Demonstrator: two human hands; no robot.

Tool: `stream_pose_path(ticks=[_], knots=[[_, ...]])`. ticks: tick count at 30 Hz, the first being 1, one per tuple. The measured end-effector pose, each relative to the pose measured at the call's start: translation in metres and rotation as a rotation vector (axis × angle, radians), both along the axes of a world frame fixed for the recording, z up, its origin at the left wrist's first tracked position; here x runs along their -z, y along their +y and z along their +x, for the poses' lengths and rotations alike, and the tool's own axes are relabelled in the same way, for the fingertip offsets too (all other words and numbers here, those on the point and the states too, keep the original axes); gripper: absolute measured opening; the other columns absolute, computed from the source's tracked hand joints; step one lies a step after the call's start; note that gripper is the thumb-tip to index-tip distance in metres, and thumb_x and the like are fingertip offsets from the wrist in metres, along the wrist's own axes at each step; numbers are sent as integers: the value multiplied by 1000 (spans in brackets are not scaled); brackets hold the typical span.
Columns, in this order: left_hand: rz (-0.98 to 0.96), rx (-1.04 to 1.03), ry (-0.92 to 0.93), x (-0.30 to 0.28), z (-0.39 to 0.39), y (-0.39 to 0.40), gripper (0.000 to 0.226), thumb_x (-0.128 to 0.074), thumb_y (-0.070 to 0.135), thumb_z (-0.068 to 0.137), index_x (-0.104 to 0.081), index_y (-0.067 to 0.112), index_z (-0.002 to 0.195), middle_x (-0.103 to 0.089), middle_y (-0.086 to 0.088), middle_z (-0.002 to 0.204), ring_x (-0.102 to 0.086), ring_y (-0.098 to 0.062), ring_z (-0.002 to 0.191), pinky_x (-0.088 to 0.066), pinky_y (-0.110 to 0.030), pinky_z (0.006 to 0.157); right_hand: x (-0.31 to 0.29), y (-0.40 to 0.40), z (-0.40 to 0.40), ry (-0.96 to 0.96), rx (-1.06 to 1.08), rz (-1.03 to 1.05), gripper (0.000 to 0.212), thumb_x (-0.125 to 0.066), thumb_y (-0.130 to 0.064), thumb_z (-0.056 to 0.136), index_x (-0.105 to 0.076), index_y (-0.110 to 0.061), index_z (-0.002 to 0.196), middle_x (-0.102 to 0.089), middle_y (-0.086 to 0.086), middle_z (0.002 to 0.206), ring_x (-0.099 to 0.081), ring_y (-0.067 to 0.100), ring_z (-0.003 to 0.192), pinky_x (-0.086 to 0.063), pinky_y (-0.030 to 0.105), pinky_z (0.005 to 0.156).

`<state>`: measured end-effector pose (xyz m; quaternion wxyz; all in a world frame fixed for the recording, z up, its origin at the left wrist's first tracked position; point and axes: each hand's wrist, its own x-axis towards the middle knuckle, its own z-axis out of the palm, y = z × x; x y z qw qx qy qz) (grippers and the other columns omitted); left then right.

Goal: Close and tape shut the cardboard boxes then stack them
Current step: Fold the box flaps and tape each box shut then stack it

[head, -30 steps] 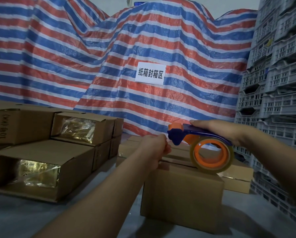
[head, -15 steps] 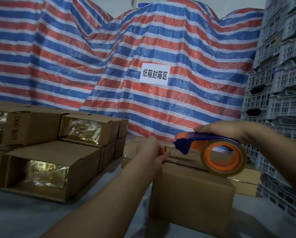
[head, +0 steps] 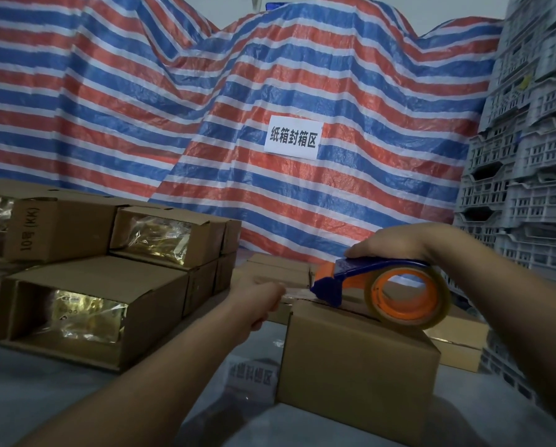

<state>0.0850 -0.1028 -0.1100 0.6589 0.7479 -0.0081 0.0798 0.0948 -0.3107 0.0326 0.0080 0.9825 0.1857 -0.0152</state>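
- Head view: closed cardboard box (head: 357, 359) sits at 5 o'clock on the grey table (head: 44, 382).
- Right hand (head: 389, 240) grips the tape dispenser (head: 383, 285) on the box top.
- Left hand (head: 257, 301), at the box's 9 o'clock edge, pinches the tape end.

Dim, bluish light throughout. Glare glints off gold film (head: 89, 317) in the open boxes. Wide-angle bending warps the frame edges; the forearms nearest the camera are soft.
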Motion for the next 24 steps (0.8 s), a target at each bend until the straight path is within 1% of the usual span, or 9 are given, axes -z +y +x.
stream_pose_path(ticks=[3,6,9,13,16,17,20,22,24], knots=[[-8,17,11,5,4,1,11,-58,23,94,-58,13,88,-49,-2,71,-36,-12,53,-29,-22,47,-3,-2,-1,-15,-49,-81,24,-38,-37,109,-61,-31,107,-70,-12,74,-64,-6,62,-47,16,68],[2,10,32,11,6,2,16,-62,27,92,-60,15,81,-51,-2,71,-37,-12,52,-30,-24,49,-1,-4,0,-59,-90,-184,14,-44,-30,109,-55,-36,111,-67,-13,82,-62,-13,70,-47,6,62],[-1,13,58,14,10,4,17,-62,29,91,-59,16,79,-50,-1,69,-37,-11,52,-30,-22,46,-2,-5,1,-78,-120,-266,16,-46,-29,108,-52,-38,120,-65,-16,88,-63,-9,75,-46,7,64],[15,32,100,16,12,2,20,-62,31,92,-58,17,79,-48,0,68,-36,-11,52,-29,-21,46,-1,-6,4,-73,-93,-232,16,-47,-27,108,-53,-41,104,-67,-24,79,-61,-17,77,-45,2,60],[27,85,159,20,11,-3,24,-61,38,93,-57,17,82,-47,2,70,-36,-10,54,-32,-19,45,-1,-6,7,-76,-101,-247,16,-44,-30,109,-53,-41,117,-65,-19,93,-61,-14,84,-45,3,61],[20,108,179,21,10,-5,26,-61,41,93,-57,18,82,-46,2,69,-36,-9,53,-32,-19,45,0,-6,8,-83,-108,-256,17,-44,-30,109,-54,-40,118,-66,-19,93,-62,-12,84,-45,4,61],[-46,143,242,24,7,-8,28,-62,45,91,-57,19,82,-41,3,65,-33,-9,52,-29,-18,46,0,-7,9,-74,-125,-263,18,-45,-28,109,-55,-40,100,-67,-24,77,-62,-13,77,-44,3,59],[-78,139,266,24,3,-10,29,-63,46,90,-58,18,86,-40,3,65,-32,-9,52,-28,-19,46,0,-6,8,-92,-124,-296,14,-46,-27,108,-51,-39,111,-63,-21,80,-62,-6,77,-43,5,62],[-86,139,270,27,2,-12,29,-60,47,91,-57,19,88,-41,2,67,-32,-10,54,-28,-21,49,-1,-4,8,-103,-143,-343,22,-46,-26,108,-48,-36,127,-56,-24,88,-59,-7,79,-42,4,62]])
